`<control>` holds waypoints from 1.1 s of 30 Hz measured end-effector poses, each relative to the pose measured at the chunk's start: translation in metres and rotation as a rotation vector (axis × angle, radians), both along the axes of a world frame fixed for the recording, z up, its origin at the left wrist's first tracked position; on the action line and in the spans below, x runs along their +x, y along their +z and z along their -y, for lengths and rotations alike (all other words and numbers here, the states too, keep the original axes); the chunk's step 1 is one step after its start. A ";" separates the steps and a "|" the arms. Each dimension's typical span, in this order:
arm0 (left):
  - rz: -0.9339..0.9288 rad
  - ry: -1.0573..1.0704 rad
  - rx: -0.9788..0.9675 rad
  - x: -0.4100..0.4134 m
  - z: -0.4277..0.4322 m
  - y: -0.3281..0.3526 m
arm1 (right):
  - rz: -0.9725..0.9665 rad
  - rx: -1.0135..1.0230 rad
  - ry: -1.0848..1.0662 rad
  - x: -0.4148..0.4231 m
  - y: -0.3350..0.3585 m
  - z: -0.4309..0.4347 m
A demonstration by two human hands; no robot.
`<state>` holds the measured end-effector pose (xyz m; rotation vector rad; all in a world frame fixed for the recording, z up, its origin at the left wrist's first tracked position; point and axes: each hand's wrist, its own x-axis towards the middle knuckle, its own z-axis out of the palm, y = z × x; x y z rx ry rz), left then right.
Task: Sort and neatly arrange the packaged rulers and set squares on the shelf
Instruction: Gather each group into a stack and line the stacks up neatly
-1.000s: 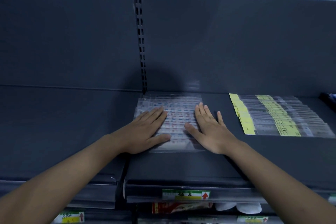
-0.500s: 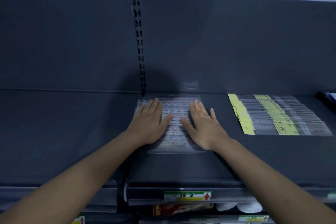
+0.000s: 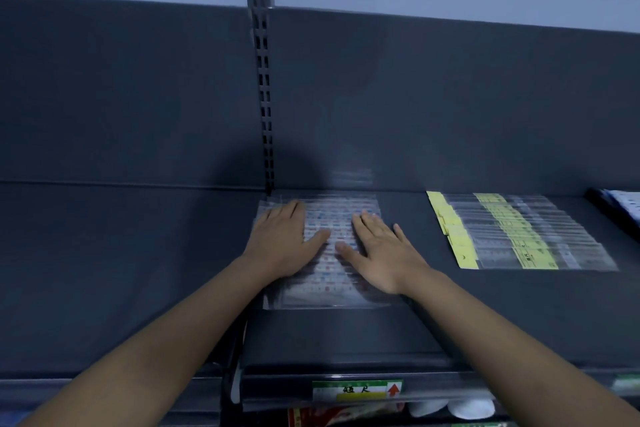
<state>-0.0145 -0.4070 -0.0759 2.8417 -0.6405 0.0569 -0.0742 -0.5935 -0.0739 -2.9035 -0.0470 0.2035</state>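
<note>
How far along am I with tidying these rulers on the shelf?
Done: the yellow-labelled packs lie in a neat overlapped row on the right. In hand: left hand and right hand press flat on the clear-wrapped stack. Left: perhaps the dark packs at the right edge, partly out of view.

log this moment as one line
step: pressing stack flat | left hand: flat on clear ruler packs | right hand: flat on same packs | yellow-tagged packs: fanned row at right, apart from hands

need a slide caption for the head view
Left hand and right hand press flat on clear ruler packs; yellow-labelled packs lie apart to the right.
</note>
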 end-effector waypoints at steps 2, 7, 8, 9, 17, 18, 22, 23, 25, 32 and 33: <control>-0.044 -0.021 0.021 0.008 0.002 0.002 | 0.061 0.067 -0.024 0.007 0.005 -0.001; -0.146 -0.057 0.086 0.018 0.003 -0.008 | 0.056 -0.008 -0.009 0.022 -0.001 -0.008; -0.138 -0.056 0.082 0.018 0.002 -0.009 | 0.041 -0.024 -0.012 0.023 -0.003 -0.008; -0.128 -0.055 0.079 0.018 0.002 -0.010 | 0.036 -0.028 -0.015 0.024 -0.005 -0.008; -0.088 -0.068 0.073 0.016 0.000 -0.010 | 0.046 -0.038 -0.034 0.023 -0.008 -0.012; -0.095 -0.068 0.087 0.016 0.000 -0.009 | 0.045 -0.032 -0.033 0.022 -0.007 -0.012; -0.044 -0.061 0.174 0.019 0.004 0.002 | 0.148 0.095 -0.057 0.018 -0.002 -0.012; -0.008 -0.061 0.183 0.019 0.006 0.006 | 0.206 0.164 -0.072 0.016 0.000 -0.012; 0.082 -0.083 0.190 0.017 0.011 0.013 | 0.322 0.310 -0.099 0.011 0.004 -0.011; 0.188 -0.243 0.121 0.001 0.046 0.034 | 0.385 0.293 -0.156 -0.014 0.020 0.031; 0.192 -0.268 0.116 -0.001 0.053 0.038 | 0.383 0.271 -0.179 -0.017 0.022 0.041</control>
